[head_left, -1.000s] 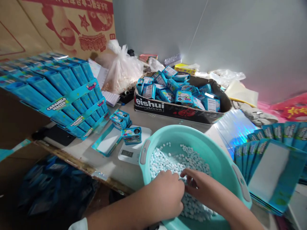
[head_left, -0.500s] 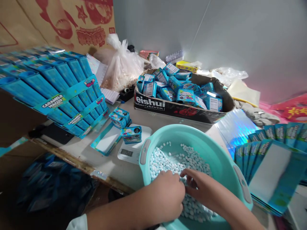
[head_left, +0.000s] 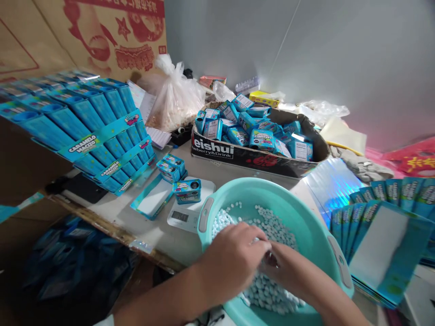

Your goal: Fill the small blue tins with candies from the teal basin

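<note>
My left hand (head_left: 238, 253) and my right hand (head_left: 280, 262) meet over a turquoise basin (head_left: 314, 217) of small pale blue and white candies (head_left: 272, 294). The left hand's fingers are curled and reach across to the right. Curled as well, the right hand touches the left one's fingertips. A small dark, shiny patch shows between them, but what they hold is hidden. Left of the basin, a blue candy tin (head_left: 186, 191) stands on a white digital scale (head_left: 174, 219). Beside it are stacked blue tins (head_left: 171, 167) and a shallow open display tray (head_left: 152, 199).
Behind the basin sits a black cardboard box (head_left: 244, 160) full of blue tins. Tiered blue display boxes (head_left: 91, 122) rise at left. Folded blue cartons (head_left: 380, 249) lie at right. A tied clear bag (head_left: 176, 99) stands at the back. Below the table's left edge are more blue packages (head_left: 78, 258).
My left hand has risen slightly and its fingers now overlap the right hand's. Both hands have come closer together. The camera view has shifted a little.
</note>
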The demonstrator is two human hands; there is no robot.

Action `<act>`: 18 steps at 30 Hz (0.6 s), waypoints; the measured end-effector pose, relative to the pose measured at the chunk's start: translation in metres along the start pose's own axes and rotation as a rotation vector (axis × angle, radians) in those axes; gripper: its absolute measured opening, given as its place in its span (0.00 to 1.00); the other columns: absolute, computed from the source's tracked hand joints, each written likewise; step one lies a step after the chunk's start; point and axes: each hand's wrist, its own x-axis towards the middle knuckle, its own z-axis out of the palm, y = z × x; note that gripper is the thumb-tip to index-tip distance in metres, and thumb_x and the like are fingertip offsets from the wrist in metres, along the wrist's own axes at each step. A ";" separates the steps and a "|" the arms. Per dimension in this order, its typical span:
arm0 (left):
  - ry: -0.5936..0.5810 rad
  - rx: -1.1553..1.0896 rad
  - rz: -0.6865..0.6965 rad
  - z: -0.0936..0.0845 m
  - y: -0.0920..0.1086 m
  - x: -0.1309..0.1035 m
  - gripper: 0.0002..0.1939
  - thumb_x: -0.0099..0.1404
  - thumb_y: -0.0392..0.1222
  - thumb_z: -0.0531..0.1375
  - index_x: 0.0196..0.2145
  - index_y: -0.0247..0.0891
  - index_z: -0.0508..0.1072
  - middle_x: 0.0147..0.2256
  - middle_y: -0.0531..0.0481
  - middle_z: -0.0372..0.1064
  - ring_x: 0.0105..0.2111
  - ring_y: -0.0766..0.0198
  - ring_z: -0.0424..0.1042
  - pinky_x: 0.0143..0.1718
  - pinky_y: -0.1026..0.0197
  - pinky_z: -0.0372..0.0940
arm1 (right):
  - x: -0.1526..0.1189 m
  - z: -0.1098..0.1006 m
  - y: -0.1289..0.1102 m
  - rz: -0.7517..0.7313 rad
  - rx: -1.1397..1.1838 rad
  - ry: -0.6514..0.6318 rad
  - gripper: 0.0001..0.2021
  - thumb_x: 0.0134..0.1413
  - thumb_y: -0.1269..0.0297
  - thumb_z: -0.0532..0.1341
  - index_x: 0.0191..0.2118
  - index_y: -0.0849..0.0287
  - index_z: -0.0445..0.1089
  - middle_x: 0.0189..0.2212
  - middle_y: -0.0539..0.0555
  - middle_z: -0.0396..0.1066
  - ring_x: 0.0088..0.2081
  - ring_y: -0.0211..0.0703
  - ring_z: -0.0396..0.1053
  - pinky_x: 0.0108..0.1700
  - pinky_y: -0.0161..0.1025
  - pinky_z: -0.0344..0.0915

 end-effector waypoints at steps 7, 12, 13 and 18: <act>0.734 0.045 -0.605 -0.060 -0.106 -0.006 0.16 0.65 0.48 0.63 0.48 0.38 0.77 0.54 0.39 0.69 0.59 0.49 0.65 0.64 0.46 0.56 | -0.003 -0.006 -0.011 0.077 -0.058 -0.046 0.15 0.58 0.57 0.58 0.49 0.52 0.71 0.32 0.52 0.73 0.32 0.44 0.68 0.33 0.38 0.54; 0.617 -0.296 -0.678 -0.047 -0.157 0.005 0.21 0.70 0.53 0.54 0.46 0.36 0.78 0.47 0.41 0.77 0.50 0.51 0.74 0.55 0.50 0.66 | -0.005 -0.007 -0.013 0.076 -0.047 -0.031 0.15 0.60 0.55 0.57 0.49 0.52 0.71 0.34 0.53 0.73 0.34 0.45 0.68 0.33 0.38 0.54; 0.595 -0.321 -0.656 -0.047 -0.160 0.007 0.20 0.70 0.52 0.54 0.45 0.36 0.78 0.47 0.42 0.78 0.50 0.52 0.74 0.55 0.51 0.67 | -0.006 -0.008 -0.013 0.078 -0.043 -0.029 0.15 0.60 0.55 0.57 0.49 0.52 0.71 0.34 0.53 0.74 0.34 0.45 0.69 0.34 0.38 0.54; 0.503 -0.422 -0.562 -0.054 -0.168 0.012 0.18 0.67 0.52 0.57 0.41 0.37 0.80 0.44 0.43 0.79 0.49 0.53 0.75 0.56 0.53 0.66 | -0.008 -0.011 -0.016 0.080 -0.026 -0.026 0.15 0.62 0.57 0.54 0.50 0.53 0.71 0.37 0.55 0.75 0.36 0.46 0.70 0.35 0.39 0.55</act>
